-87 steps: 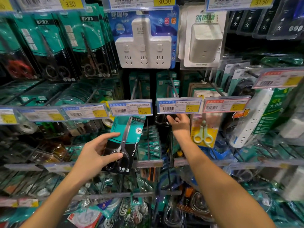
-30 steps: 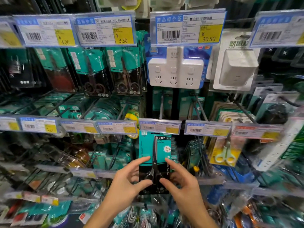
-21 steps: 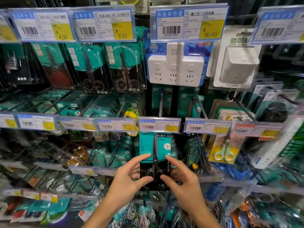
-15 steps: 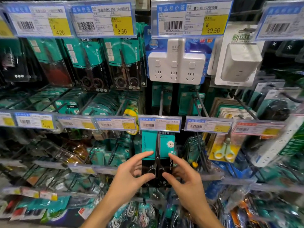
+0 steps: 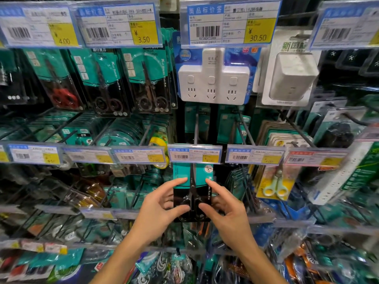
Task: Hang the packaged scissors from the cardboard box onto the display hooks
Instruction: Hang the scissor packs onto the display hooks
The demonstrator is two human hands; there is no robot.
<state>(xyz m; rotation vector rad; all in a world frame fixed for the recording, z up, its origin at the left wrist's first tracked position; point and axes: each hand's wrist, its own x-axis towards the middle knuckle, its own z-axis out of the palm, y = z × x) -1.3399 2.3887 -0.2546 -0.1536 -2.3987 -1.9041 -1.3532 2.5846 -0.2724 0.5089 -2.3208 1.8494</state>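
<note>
A teal and black packaged scissors (image 5: 192, 181) hangs upright just below a price tag (image 5: 194, 153) at the end of a display hook (image 5: 196, 128). My left hand (image 5: 160, 210) pinches the pack's left edge between thumb and forefinger. Its right edge is pinched the same way by my right hand (image 5: 227, 214). The pack's top is hidden behind the price tag, so I cannot tell whether its hole sits on the hook. No cardboard box is in view.
More packaged scissors (image 5: 106, 83) hang on the upper row at left. White socket adapters (image 5: 213, 85) hang above the hook. A yellow pack with small green scissors (image 5: 274, 185) hangs to the right. Wire hooks and price tags fill every row.
Both hands have kept their pinch on the pack. It has risen slightly, so its top now tucks behind the price tag. Earlier my left hand alone held it while my right hand reached to the hook.
</note>
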